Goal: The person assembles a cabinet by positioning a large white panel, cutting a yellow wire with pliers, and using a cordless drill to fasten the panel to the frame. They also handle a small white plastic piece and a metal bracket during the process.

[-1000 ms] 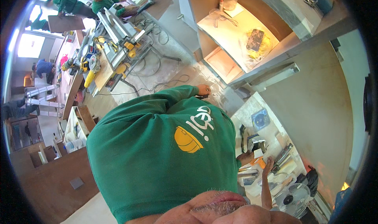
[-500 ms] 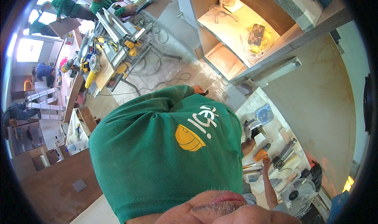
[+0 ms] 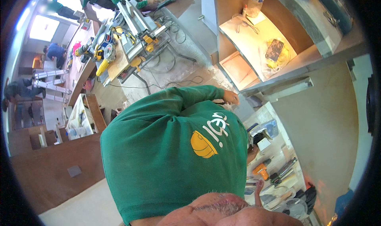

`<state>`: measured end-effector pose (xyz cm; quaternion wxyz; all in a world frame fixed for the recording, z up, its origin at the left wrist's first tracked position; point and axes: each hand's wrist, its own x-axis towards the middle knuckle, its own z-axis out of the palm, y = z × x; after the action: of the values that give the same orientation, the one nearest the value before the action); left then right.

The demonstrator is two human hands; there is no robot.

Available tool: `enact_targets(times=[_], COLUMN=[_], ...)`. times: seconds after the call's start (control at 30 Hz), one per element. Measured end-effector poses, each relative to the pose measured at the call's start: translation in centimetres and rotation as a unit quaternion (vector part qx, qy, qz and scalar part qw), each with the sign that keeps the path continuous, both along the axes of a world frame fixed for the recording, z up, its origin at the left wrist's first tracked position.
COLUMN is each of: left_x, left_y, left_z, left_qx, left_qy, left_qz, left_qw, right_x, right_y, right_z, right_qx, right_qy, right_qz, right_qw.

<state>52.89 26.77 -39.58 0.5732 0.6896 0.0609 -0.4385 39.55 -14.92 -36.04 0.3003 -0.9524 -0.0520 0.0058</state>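
My left arm crosses in front of my green shirt [image 3: 170, 146]. At the end of its sleeve, my left hand [image 3: 231, 98] is beyond my chest with its fingers bent down. A dark thing and a whitish thing show by it, too small to name. My right hand is not in view. To the right of my body, an orange drill [image 3: 260, 171] lies on a littered work surface [image 3: 283, 146], beside a long dark green-and-grey tool [image 3: 282, 172]. A bare forearm [image 3: 258, 190], apparently another person's, comes up close to the drill. More bare skin shows against my shirt's right edge.
At the upper right stands a lit wooden cabinet [image 3: 242, 31] holding a bottle [image 3: 255, 1] and a yellow bag [image 3: 274, 55]. A saw bench [image 3: 131, 39] with power tools is at the upper left, its cables on the floor. Several people work beyond; a stepladder [image 3: 51, 83] stands left.
My left hand has reached further right and shows more fully. The other person's hand has drawn back from the orange drill. The whole view has shifted a little.
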Motion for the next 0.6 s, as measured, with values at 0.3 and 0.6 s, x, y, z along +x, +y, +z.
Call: enact_targets(times=[0.3,0.6], left_x=[3.8,1.8], left_y=[-7.4,-7.1], left_z=[10.8,16.0], left_qx=[-0.024,-0.278], left_qy=[-0.123,0.031], left_qz=[-0.147,0.156], left_qw=[0.981,0.947], right_x=[5.1,8.7], right_y=[4.3,9.9], right_z=[9.0,14.7], right_qx=[0.037,0.037], right_qy=[-0.035,-0.056], right_qz=[0.080,0.153], right_qw=[0.996,0.986])
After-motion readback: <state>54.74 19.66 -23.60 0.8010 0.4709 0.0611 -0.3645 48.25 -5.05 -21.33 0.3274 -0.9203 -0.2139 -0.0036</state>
